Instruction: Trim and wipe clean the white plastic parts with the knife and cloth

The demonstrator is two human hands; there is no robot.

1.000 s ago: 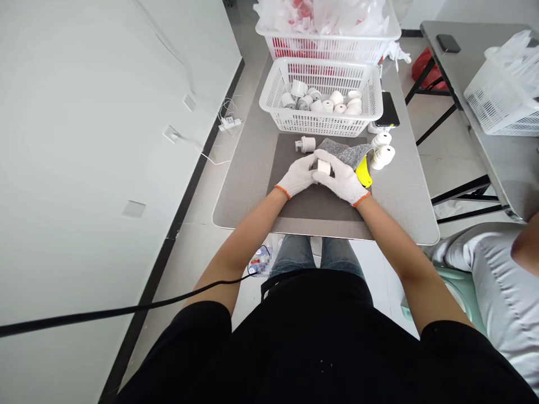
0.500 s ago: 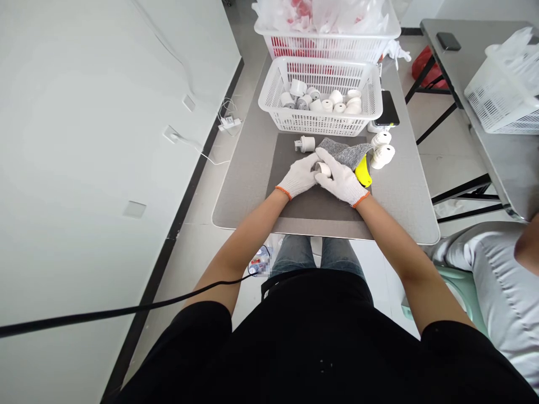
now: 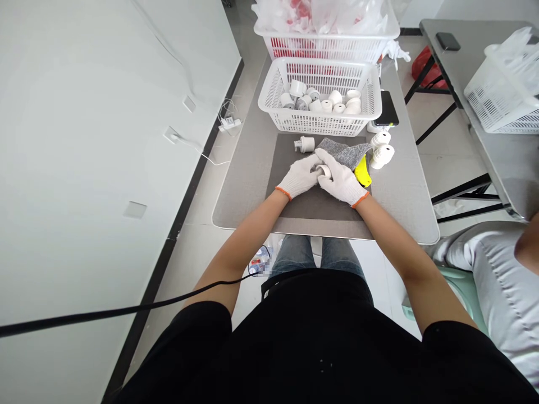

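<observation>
Both of my hands wear white knit gloves with orange cuffs and meet over the dark mat [image 3: 318, 206]. Between them is a small white cup-shaped plastic part [image 3: 325, 170], its open end tilted toward my left side. My right hand [image 3: 342, 182] wraps the part from the right. My left hand [image 3: 300, 175] grips it from the left, fingers at its rim; the fingertips are partly hidden. Just beyond lies a grey cloth [image 3: 345, 152], with a yellow object [image 3: 362, 171] partly under it. A white fitting with a pronged end [image 3: 305, 144] lies behind my left hand.
A white basket [image 3: 320, 120] of white caps stands behind the mat, before a larger basket [image 3: 324, 47] of plastic bags. Two white ribbed pieces [image 3: 382, 156] and a black phone [image 3: 387, 108] are at right. A person's leg [image 3: 497, 275] is beside the neighbouring table [image 3: 503, 163].
The white part has turned a little in my hands, so more of its open end shows. My left fingers have shifted slightly to the right, up to its rim.
</observation>
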